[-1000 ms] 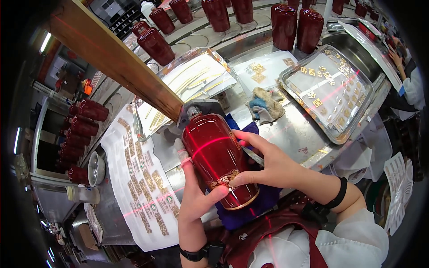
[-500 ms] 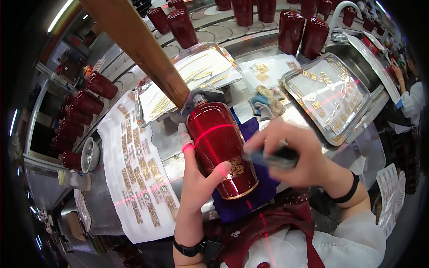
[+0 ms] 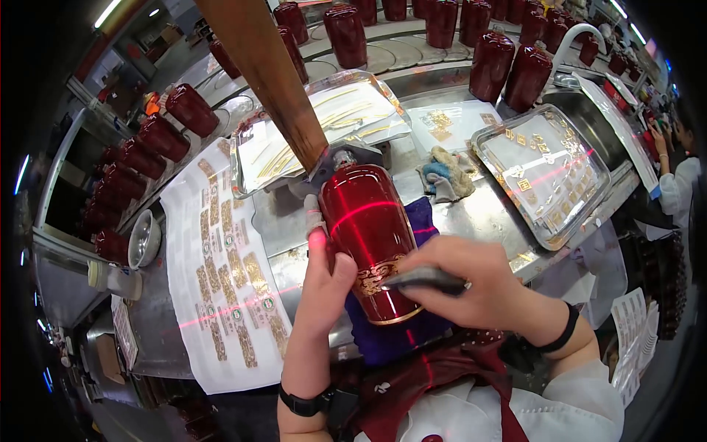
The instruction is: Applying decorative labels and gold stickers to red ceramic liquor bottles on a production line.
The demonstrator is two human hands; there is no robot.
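Observation:
A glossy dark-red bottle (image 3: 368,210) lies tilted in front of me, its neck at a metal bracket (image 3: 346,156) at the lower end of a wooden post. Near its base sits a gold patterned decal (image 3: 374,275), and a gold line rings the bottom edge. My left hand (image 3: 322,295) grips the bottle's left side, a pale cover on one finger and the thumb beside the decal. In my right hand (image 3: 482,289) is a dark, flat, scraper-like tool (image 3: 431,278), its tip against the decal. Beneath the bottle is a purple cloth (image 3: 364,335).
Decal sheets (image 3: 221,265) lie at left, near a metal bowl (image 3: 145,239). Behind stands a tray of gold strips (image 3: 390,132); at right, a tray of gold pieces (image 3: 541,243). A crumpled rag (image 3: 446,177) sits between. Red bottles (image 3: 345,37) line the conveyor. Another person (image 3: 677,173) is far right.
My right hand has moved left and brought the tool onto the decal. My left thumb has drawn back from the decal to its left edge. The whole view has shifted slightly.

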